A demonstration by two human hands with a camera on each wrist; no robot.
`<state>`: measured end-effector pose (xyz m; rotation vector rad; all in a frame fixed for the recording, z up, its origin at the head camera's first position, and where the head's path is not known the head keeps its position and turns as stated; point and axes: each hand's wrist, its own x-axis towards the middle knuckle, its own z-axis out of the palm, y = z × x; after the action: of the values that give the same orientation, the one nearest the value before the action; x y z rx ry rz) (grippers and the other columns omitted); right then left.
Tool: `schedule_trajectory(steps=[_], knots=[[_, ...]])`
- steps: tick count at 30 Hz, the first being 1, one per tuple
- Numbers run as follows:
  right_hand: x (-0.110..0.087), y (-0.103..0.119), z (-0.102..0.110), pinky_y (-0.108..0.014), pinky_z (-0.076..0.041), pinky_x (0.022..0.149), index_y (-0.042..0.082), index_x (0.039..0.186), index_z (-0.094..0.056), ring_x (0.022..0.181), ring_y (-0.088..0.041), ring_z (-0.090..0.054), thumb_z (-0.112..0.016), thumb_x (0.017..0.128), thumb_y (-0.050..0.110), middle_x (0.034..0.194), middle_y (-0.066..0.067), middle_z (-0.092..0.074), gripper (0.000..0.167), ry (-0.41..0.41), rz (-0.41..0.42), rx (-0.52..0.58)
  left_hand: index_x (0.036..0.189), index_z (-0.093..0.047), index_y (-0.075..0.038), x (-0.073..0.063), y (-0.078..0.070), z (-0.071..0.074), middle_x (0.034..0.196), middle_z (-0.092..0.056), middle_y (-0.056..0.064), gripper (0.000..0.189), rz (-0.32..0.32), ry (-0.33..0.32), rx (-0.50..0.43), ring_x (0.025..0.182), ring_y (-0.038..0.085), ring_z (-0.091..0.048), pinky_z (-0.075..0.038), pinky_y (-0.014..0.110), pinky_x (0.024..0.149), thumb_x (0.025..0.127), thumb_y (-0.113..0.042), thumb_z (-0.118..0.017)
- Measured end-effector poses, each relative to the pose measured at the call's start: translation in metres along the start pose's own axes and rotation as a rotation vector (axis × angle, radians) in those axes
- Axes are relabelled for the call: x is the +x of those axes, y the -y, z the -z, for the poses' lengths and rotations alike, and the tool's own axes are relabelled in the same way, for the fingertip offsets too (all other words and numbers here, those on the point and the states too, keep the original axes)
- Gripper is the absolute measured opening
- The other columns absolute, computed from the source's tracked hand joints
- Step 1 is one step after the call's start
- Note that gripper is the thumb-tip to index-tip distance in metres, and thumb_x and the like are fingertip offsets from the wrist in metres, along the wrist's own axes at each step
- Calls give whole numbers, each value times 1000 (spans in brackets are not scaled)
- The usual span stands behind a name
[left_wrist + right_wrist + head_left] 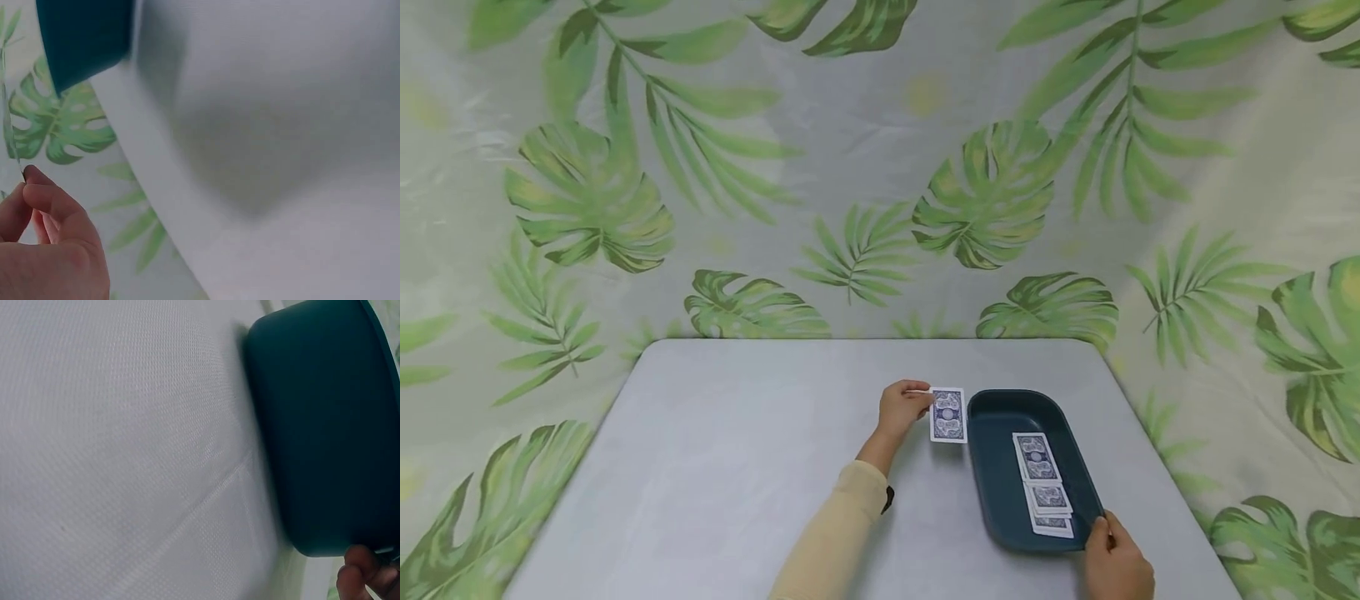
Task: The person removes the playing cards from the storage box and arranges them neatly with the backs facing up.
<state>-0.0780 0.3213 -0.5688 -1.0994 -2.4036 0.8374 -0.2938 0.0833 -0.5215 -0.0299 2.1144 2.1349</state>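
Leafy cloth [857,179] backs the table [722,467]; at ten o'clock from the tray [995,471], the left hand [901,410] pinches a card [948,417], likely light, bendy, slick, best edge-held; the right hand [1118,560] grips the tray's four-o'clock corner.

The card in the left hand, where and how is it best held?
Probably pinch the card by its left edge, near the far corner, coming from the left, as the left hand does: it is thin and flat, and the tray is close on its right.
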Motion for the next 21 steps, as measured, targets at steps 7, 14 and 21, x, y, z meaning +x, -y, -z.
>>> schedule_trajectory(steps=[7, 14, 21], knots=[[4, -2, 3, -60, -41, 81, -6, 128, -55, 100, -54, -55, -40, 101, 27, 112, -32, -61, 45, -9, -32, 5, 92, -71, 4, 1, 28, 3, 74, -66, 4, 12, 92, -87, 139, 59, 8, -57, -48, 19, 55, 80, 3, -71], [3, 0, 3, -61, -41, 83, -6, 127, -55, 103, -54, -54, -39, 101, 26, 114, -32, -60, 44, -5, -31, 10, 84, -71, -6, 1, 48, 7, 64, -63, -2, 5, 152, -162, 331, 58, 10, -55, -43, 21, 57, 80, -5, -74], [0, 4, -1, -60, -41, 82, -6, 127, -55, 102, -54, -54, -40, 100, 26, 112, -32, -60, 45, 9, -25, 22, 80, -69, -8, 1, 51, 13, 64, -62, -2, 7, 147, -204, 416, 61, 13, -56, -44, 26, 60, 78, -6, -75]])
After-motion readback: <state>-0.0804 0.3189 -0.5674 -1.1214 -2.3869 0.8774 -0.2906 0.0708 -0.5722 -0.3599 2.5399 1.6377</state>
